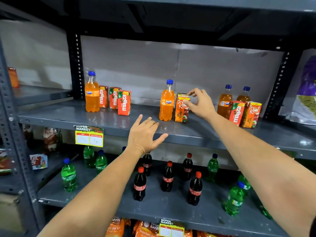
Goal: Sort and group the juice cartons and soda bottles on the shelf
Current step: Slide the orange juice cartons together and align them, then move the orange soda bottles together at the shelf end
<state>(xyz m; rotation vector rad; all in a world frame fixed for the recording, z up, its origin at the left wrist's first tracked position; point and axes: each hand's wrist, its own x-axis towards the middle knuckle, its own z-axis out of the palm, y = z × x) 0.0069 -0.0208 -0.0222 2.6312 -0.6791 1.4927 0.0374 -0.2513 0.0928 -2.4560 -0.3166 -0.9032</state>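
Note:
On the grey upper shelf (109, 122) stand three groups. At the left are a Fanta bottle (92, 93) and three Maaza cartons (124, 102). In the middle a Fanta bottle (166, 101) stands beside a Real apple carton (182, 109). At the right are two Fanta bottles (224, 100), a Maaza carton (236, 113) and a Real carton (251, 115). My right hand (201, 103) hovers at the middle Real carton's top, fingers spread, touching or nearly touching it. My left hand (145, 134) rests open on the shelf's front edge.
The lower shelf (171, 207) carries several cola bottles (139, 184) and green Sprite bottles (68, 175). Yellow price tags (89, 136) hang on the shelf fronts. Dark steel uprights (76, 65) frame the bay. Tea packets (145, 228) lie below, a purple bag (306, 93) at right.

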